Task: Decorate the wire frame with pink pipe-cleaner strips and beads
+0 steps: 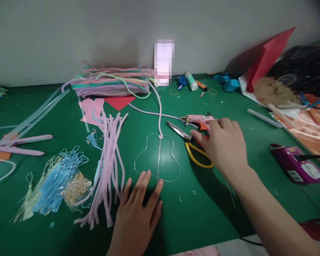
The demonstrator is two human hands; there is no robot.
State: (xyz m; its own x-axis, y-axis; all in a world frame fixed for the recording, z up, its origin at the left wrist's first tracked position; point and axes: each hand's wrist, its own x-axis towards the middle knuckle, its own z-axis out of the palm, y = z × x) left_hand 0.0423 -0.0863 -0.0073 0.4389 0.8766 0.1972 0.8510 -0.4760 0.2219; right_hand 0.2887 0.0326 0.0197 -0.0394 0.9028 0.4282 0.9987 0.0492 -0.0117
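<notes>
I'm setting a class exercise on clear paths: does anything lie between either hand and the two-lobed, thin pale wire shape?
Yes, for the right hand: silver-bladed, yellow-handled scissors lie between it and the pale wire shape. Nothing visible stands between the left hand and the shape's lower edge.

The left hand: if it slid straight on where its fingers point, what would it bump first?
Probably the bent wire. The left hand looks very close, maybe touching it; depth is unclear.
</notes>
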